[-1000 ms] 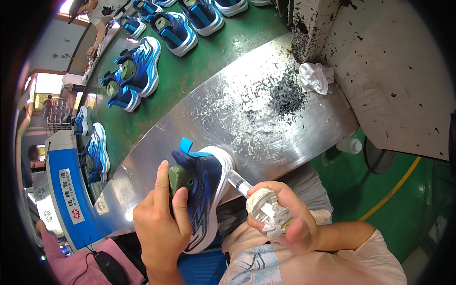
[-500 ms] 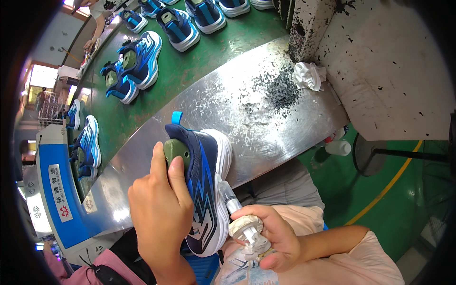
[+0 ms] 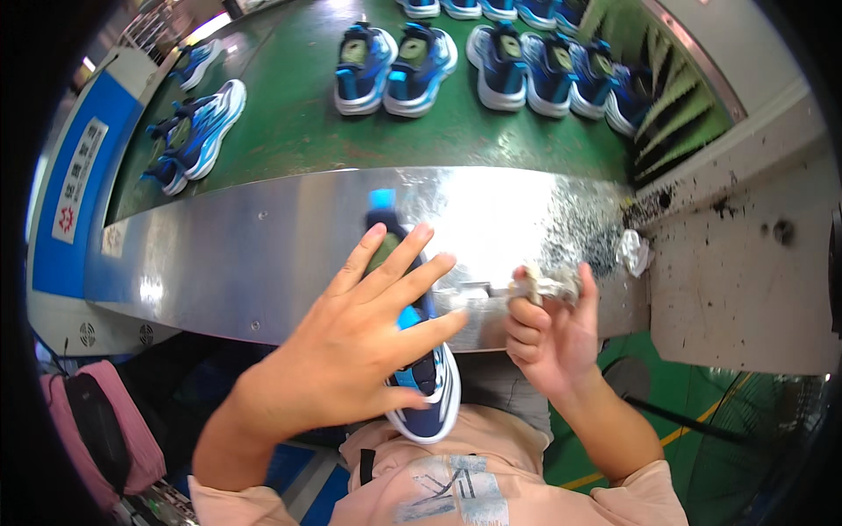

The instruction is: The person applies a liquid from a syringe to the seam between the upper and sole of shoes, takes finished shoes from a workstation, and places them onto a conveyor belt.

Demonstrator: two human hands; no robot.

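Observation:
A navy and bright-blue sneaker [image 3: 434, 419] with a white sole lies over the near edge of the metal ledge, its toe toward me. Above it my left hand [image 3: 355, 351] is open, fingers spread, hiding much of the upper; whether it touches the shoe I cannot tell. Green filling shows in the shoe's opening, and a blue loop stands at the heel. My right hand [image 3: 554, 340] is closed around a syringe [image 3: 478, 289] wrapped in whitish material, held over the ledge to the right of the shoe. The syringe is smeared by motion, its tip pointing left.
Several similar sneakers [image 3: 419, 70] stand on the green conveyor [image 3: 289, 131] beyond the metal ledge [image 3: 210, 237]. Crumpled white tissue [image 3: 633, 252] lies by dark residue near the machine wall [image 3: 737, 254]. Green bristly strips [image 3: 684, 110] hang at the far right. A pink and black bag [image 3: 105, 430] is at lower left.
My left hand has let go of the shoe's collar and spread its fingers above it. My right hand has drawn the syringe away from the sole, to the right. The view has turned.

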